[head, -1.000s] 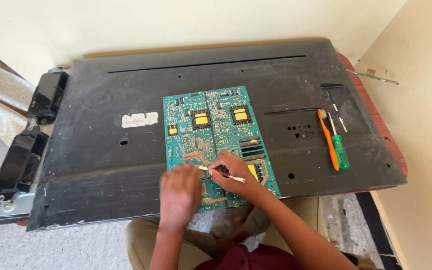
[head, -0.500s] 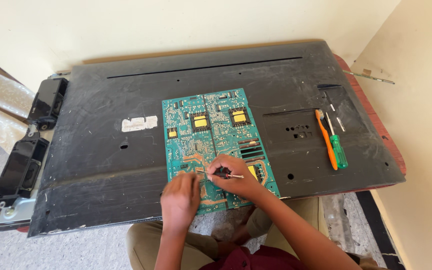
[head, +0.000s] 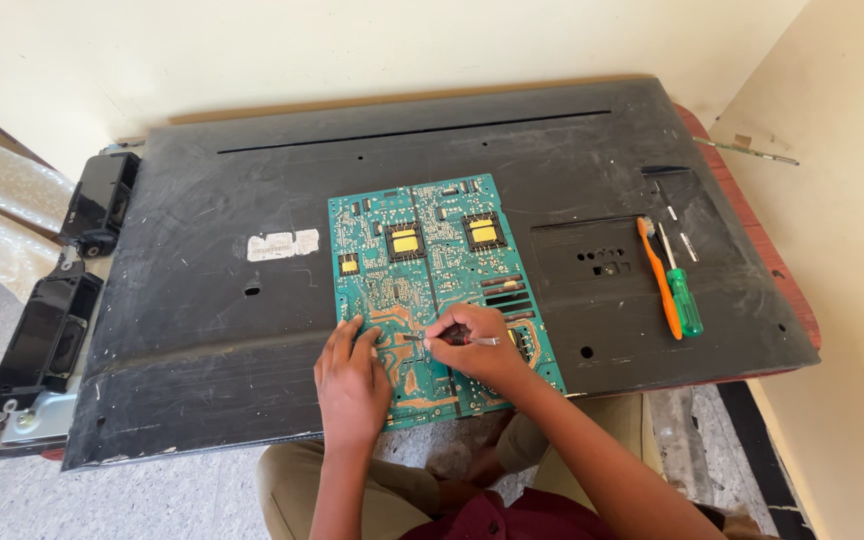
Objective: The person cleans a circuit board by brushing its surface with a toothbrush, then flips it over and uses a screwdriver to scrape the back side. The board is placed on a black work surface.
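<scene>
A green circuit board (head: 422,260) with two yellow-topped parts lies on the black back panel (head: 252,190) of a flat screen. My left hand (head: 350,380) rests flat on the board's near left part, fingers spread. My right hand (head: 477,350) is closed on a small thin tool (head: 452,340) whose metal tip points left onto the board's lower middle. Both forearms reach in from the bottom of the view.
An orange-handled tool (head: 660,278) and a green-handled screwdriver (head: 682,290) lie on the panel at the right, beside small metal bits. Two black speaker units (head: 47,330) sit off the panel's left edge. Walls close in behind and at right. My knees are below the panel's near edge.
My right hand has shifted slightly left and down on the board with the thin tool. My left hand has stayed on the board's near left part.
</scene>
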